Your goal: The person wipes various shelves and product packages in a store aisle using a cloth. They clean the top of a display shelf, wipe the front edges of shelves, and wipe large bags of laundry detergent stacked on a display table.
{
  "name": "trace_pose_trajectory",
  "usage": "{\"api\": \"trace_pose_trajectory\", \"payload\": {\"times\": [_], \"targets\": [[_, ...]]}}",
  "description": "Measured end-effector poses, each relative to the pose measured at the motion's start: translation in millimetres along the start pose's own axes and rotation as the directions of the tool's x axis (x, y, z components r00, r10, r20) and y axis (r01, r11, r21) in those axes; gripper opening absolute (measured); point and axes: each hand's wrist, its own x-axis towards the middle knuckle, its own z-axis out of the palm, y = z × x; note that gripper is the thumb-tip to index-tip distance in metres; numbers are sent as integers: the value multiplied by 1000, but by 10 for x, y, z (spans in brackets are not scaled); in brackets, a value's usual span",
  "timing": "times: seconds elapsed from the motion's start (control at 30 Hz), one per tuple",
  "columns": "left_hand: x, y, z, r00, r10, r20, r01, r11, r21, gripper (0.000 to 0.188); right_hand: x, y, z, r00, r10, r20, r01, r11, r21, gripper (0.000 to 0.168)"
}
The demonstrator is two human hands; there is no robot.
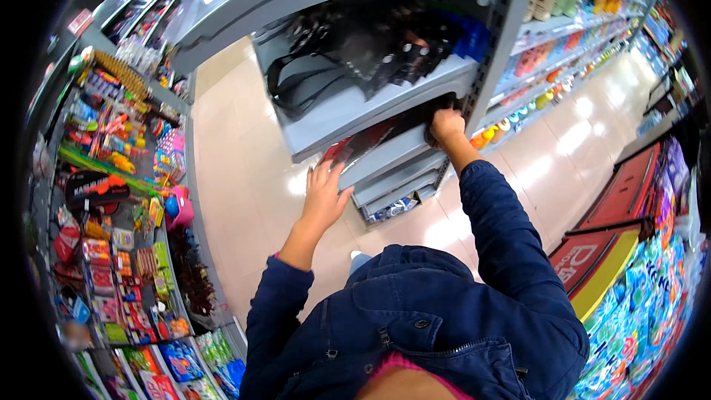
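Note:
Before me stands a grey metal store shelf unit (414,86) with several levels. My right hand (447,126) reaches in at the right end of a lower shelf, beside the upright. Its fingers are curled at some dark goods, and whether they grip anything is hidden. My left hand (325,194) is at the left end of that shelf, fingers apart and holding nothing. Close to its fingertips lies a flat package (364,141) in shiny clear wrap, red and dark. On the shelf above is a pile of black packaged goods (361,50) with a loose black strap (300,69).
To the left, a long shelf (125,178) carries toys, a black racket case (97,189) and small packets. Red cartons (589,255) and blue-green packs (627,311) are at the right. Cups and bottles (550,3) line shelves beyond the upright. Tiled floor (239,139) runs between.

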Motion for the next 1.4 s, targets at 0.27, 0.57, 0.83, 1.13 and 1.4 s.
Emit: {"api": "trace_pose_trajectory", "payload": {"times": [0.27, 0.57, 0.83, 1.13, 1.4], "targets": [[679, -304, 199, 892, -282, 354, 191, 943, 272, 76, -705, -642, 212, 976, -159, -147, 175, 979, 105, 27], [796, -1029, 553, 929, -215, 301, 174, 972, 159, 71, -928, -419, 231, 907, -410, 96, 139, 506, 851, 40], [188, -854, 258, 934, -106, 341, 190, 956, -223, 32, -402, 30, 78, 946, 218, -239, 33, 669, 743, 45], [-1142, -470, 87, 813, -306, 496, 582, 400, -707, 38, -189, -486, 19, 833, -88, -546, 212, 963, 168, 48], [-1422, -53, 208, 915, -237, 327, 403, 586, -702, 58, -961, -937, 118, 921, -338, 195, -278, -218, 935, 21]]}}
